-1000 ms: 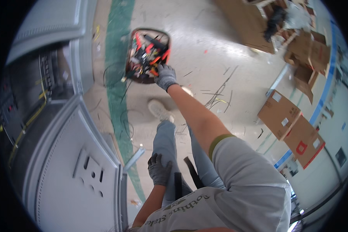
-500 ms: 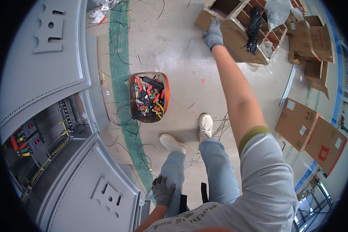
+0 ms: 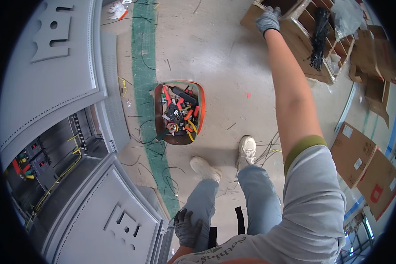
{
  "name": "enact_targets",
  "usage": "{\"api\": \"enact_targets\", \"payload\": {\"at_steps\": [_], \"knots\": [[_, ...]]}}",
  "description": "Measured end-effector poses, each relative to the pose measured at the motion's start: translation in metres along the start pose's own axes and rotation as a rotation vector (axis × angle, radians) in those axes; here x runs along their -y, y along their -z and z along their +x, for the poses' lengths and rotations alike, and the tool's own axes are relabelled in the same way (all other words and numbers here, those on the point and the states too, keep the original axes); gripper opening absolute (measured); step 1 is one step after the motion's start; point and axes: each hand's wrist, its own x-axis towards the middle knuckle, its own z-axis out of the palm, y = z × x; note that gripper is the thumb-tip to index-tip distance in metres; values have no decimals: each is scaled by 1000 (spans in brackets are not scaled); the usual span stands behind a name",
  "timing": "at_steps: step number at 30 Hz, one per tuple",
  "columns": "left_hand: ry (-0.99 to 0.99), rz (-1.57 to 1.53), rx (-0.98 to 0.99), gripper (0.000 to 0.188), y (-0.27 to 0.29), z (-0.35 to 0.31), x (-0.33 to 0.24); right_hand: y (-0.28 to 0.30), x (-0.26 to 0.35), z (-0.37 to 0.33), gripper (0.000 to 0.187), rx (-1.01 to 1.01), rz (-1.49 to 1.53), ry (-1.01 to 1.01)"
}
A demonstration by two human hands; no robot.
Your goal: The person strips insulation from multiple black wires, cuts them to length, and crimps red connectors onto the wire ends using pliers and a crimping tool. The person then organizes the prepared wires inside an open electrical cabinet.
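Head view: my right grip (image 3: 269, 20) is at the near-left side of the divided box (image 3: 301, 44), far right; I cannot tell how open it is or whether it holds anything. My left grip (image 3: 188, 228) lies spread on the left thigh (image 3: 202, 200). Left of centre, the bin (image 3: 201, 110) sits on the floor (image 3: 215, 57).

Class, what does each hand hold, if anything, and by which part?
Left hand: nothing, resting on the thigh. Right hand, at the divided cardboard box: hold unclear.
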Motion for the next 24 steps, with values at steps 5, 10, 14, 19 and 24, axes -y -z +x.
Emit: {"api": "enact_targets", "payload": {"at_steps": [5, 10, 14, 19, 24], "knots": [[23, 17, -41, 54, 0, -11, 4, 33, 59, -45, 82, 242, 159, -110], [-40, 13, -28, 50, 2, -10, 10, 40, 64, -137, 67, 99, 69, 11], [-87, 38, -17, 46, 2, -10, 10, 33, 49, -220, 59, 209, 186, 70], [-93, 49, -2, 44, 2, -17, 9, 65, 34, -312, 45, 555, 131, 177], [-87, 61, 23, 43, -2, -20, 4, 86, 31, -393, 33, 667, 134, 197]]}}
